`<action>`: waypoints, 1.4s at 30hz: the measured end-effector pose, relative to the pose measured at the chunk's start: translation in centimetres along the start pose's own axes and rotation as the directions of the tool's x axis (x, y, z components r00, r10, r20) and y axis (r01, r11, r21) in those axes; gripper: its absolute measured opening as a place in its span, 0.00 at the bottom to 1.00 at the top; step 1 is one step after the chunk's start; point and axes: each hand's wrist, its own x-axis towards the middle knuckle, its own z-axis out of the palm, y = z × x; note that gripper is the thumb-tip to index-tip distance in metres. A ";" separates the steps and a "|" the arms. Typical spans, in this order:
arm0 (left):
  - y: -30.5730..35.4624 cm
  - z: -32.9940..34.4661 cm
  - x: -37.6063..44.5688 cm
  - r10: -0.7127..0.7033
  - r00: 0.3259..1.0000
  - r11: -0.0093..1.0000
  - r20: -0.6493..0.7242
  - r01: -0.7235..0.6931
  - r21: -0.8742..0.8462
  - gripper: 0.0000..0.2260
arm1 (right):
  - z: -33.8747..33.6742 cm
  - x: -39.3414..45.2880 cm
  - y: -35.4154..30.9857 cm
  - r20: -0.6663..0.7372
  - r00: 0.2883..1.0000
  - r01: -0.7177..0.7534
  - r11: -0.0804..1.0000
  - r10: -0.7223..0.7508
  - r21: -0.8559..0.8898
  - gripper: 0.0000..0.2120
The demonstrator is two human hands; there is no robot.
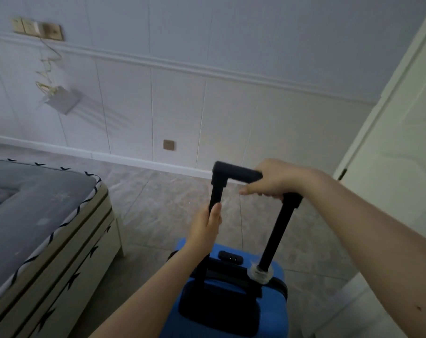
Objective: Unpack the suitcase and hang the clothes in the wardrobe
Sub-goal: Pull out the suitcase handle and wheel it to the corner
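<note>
Below both hands, blue suitcase (234,301), left hand (204,228) gripping handle post, right hand (275,179) gripping crossbar

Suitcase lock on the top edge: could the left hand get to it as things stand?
Probably yes. The lock sits exposed on top of the blue suitcase, just below the left hand, with nothing over it. But that hand grips the handle's left bar and would have to let go first.

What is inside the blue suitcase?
It cannot be seen. The blue suitcase stands upright and closed, so its contents are covered. The left hand and right hand grip its raised black handle.
</note>
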 end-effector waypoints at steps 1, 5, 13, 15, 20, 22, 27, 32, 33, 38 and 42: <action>0.5 -0.6 0.3 -0.057 0.998 0.993 0.041 0.052 0.105 0.18 | -0.2 0.4 -0.1 0.013 1.000 0.001 1.000 -0.001 -0.003 0.20; 2.4 -4.2 0.7 -0.363 0.926 0.858 0.103 0.289 0.425 0.24 | -0.6 0.3 -1.4 0.094 0.996 0.002 0.998 -0.008 0.058 0.18; 7.0 -8.7 1.1 -0.543 0.837 0.815 0.069 0.505 0.285 0.23 | 1.3 0.2 -5.8 0.091 0.987 -0.147 0.969 0.131 0.198 0.16; 8.8 -9.8 3.0 -0.523 0.852 0.832 0.022 0.504 0.231 0.22 | 2.1 0.5 -6.8 0.024 0.984 -0.177 0.965 0.176 0.192 0.16; 13.2 -14.8 6.8 -0.444 0.896 0.885 0.003 0.438 0.159 0.18 | 2.1 2.2 -9.5 -0.043 0.957 -0.274 0.942 0.288 0.194 0.17; 14.3 -17.3 8.0 -0.410 0.912 0.894 -0.006 0.403 0.197 0.17 | 1.8 3.6 -10.2 -0.030 0.943 -0.313 0.917 0.330 0.247 0.18; 15.4 -22.5 12.1 -0.388 0.919 0.874 -0.065 0.389 0.290 0.17 | 1.5 7.0 -11.2 -0.027 0.916 -0.373 0.874 0.400 0.310 0.18; 15.9 -24.6 16.8 -0.421 0.900 0.835 -0.115 0.434 0.340 0.17 | 0.3 11.0 -11.8 -0.012 0.921 -0.363 0.867 0.390 0.343 0.17; 15.9 -24.7 18.4 -0.423 0.898 0.834 -0.123 0.438 0.335 0.17 | -0.3 12.3 -11.6 -0.016 0.924 -0.356 0.875 0.382 0.329 0.16; 14.7 -25.0 26.4 -0.441 0.875 0.820 -0.199 0.483 0.308 0.17 | -3.2 19.3 -10.2 0.000 0.930 -0.350 0.886 0.368 0.304 0.16; 13.2 -26.2 32.4 -0.457 0.833 0.791 -0.310 0.541 0.287 0.18 | -5.6 26.5 -9.6 0.018 0.948 -0.311 0.916 0.317 0.254 0.17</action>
